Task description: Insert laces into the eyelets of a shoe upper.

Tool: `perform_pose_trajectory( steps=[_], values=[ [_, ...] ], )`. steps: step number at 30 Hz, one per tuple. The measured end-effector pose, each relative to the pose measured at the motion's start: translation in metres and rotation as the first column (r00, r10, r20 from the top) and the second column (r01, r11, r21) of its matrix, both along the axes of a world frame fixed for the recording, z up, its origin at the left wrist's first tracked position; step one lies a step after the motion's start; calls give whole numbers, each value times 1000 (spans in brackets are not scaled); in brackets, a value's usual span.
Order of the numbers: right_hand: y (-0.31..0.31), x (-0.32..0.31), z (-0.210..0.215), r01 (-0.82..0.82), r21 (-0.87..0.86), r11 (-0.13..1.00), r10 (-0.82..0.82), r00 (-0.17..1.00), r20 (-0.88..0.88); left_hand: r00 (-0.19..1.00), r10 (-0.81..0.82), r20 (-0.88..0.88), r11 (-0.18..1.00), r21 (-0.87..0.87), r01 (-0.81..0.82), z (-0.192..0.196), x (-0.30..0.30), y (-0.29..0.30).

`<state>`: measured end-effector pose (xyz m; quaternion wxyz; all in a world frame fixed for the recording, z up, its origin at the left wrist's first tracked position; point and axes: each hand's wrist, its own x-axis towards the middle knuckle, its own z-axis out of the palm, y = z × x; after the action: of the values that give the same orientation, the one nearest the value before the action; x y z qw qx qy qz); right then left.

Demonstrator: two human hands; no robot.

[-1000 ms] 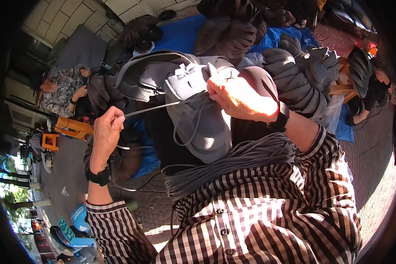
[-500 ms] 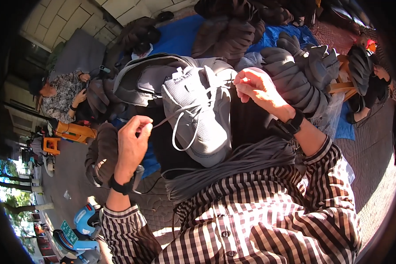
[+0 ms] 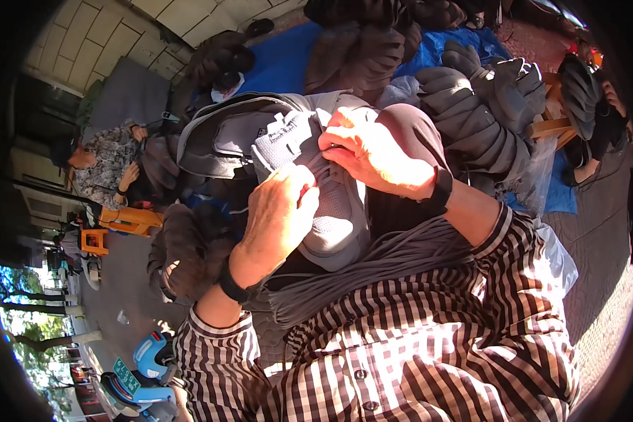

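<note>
A grey mesh shoe point(image 3: 333, 228) rests on my lap, toe toward me, sunlight falling across its front. My left hand point(image 3: 280, 211) is closed in a pinch over the left side of its lacing. Across from it, my right hand point(image 3: 373, 156) is closed at the tongue and upper eyelets. Both hands appear to grip the shoelace, which my fingers mostly hide. Behind the shoe lies a larger grey piece with an open, padded rim point(image 3: 205, 144). A thick bundle of loose grey laces point(image 3: 408, 259) lies across my lap.
Stacks of nested dark shoe uppers point(image 3: 464, 119) stand to the right, with more point(image 3: 190, 243) at left. Blue sheeting point(image 3: 278, 60) covers ground behind. One person point(image 3: 109, 158) sits at far left by orange stools point(image 3: 95, 241); another's hand point(image 3: 614, 98) shows at far right.
Both hands have come inward from either side of the shoe and now meet over its lacing. The lace loop that hung over the toe no longer shows.
</note>
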<state>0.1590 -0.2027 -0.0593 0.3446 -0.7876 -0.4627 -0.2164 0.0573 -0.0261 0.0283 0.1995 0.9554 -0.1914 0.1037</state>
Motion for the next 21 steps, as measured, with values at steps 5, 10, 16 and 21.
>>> perform_pose_trajectory(
  steps=[5, 10, 16, 21],
  values=[
    [-3, 2, 14, -41, 85, 995, 40, 999, 22, 970, 95, -222, 990, -78, -115, 4, -2, 3],
    [-15, 2, 15, -218, 165, 962, 273, 778, -566, 950, 3, -311, 969, -233, -79, 1, 3, 27],
    [-22, 5, 9, -277, 335, 900, 435, 583, -686, 981, -193, -32, 970, 145, 196, 10, 2, 21],
    [-24, 8, 9, -279, 310, 909, 417, 614, -670, 979, -183, 95, 904, 406, 130, 6, 1, 18]
  ],
)
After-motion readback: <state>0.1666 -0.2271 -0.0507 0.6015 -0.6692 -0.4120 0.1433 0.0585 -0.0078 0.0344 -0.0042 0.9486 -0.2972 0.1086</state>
